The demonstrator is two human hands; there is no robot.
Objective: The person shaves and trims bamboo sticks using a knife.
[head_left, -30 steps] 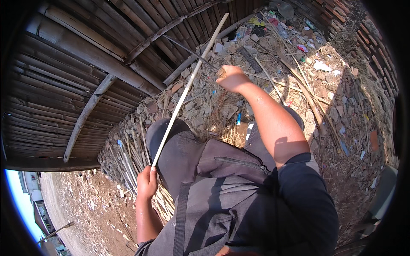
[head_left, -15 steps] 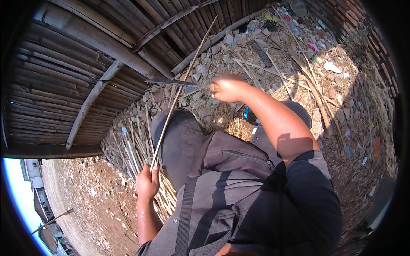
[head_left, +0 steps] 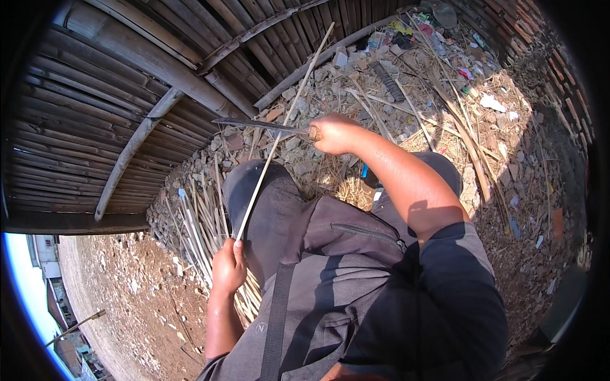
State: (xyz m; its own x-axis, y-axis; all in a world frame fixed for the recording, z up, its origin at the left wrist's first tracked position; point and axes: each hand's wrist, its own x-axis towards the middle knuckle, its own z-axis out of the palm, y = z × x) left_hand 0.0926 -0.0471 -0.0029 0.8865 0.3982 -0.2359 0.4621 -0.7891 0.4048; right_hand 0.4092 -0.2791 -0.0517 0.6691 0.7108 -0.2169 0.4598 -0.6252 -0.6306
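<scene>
My right hand (head_left: 335,133) is closed round the wooden handle of a long dark-bladed knife (head_left: 260,125), whose blade points left. The blade crosses a thin bamboo strip (head_left: 258,184), near the strip's middle; whether it cuts in or only touches, I cannot tell. My left hand (head_left: 229,267) grips the strip's near end, thumb laid along it. From there the strip slants up over my left knee toward the bamboo wall. Beside my left leg lies a bundle of similar bamboo strips (head_left: 202,222), partly hidden behind my left hand and forearm.
A bamboo-slat wall (head_left: 82,127) with a thick pole rises at the left and front. Rubble and dry straw (head_left: 349,184) cover the ground ahead. Longer bamboo pieces (head_left: 467,136) lie at the right, near a brick wall (head_left: 559,82). A black bag (head_left: 362,232) rests on my lap.
My left hand has shifted slightly right and down with the strip's near end. The strip's far end has swung a little right. The knife still crosses it, my right hand slightly further left.
</scene>
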